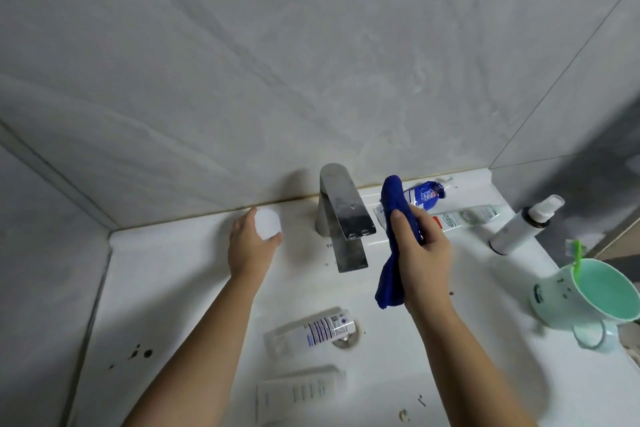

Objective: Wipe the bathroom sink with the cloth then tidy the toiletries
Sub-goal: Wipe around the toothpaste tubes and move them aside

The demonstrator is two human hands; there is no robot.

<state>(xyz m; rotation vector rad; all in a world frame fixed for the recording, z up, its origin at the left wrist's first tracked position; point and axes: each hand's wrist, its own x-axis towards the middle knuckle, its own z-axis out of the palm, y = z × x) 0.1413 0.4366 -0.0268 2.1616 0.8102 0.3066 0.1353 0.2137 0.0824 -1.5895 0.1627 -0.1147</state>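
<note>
Place: a household bathroom; I am standing over the washbasin.
Fixture: a white ceramic sink [166, 270] fitted into a tiled recess, with a chrome faucet [343, 215] at the back and a metal drain [346, 338] in the bowl.
Walls: large pale grey marbled tiles [311, 62] behind and on both sides of me; a yellowed sealant joint [277, 202] runs where tile meets sink.
Toiletries, my right: a blue-and-white toothpaste tube [424, 196] and a green-and-white tube [464, 217] lying flat, a white pump bottle [519, 225], and a mint-green mug [595, 291] holding a green toothbrush [576, 256].
Toiletries, bowl: two white tubes, one [311, 329] partly over the drain, the other [298, 392] nearer me.
Condition: dark spots [140, 352] on the left rim.
</note>
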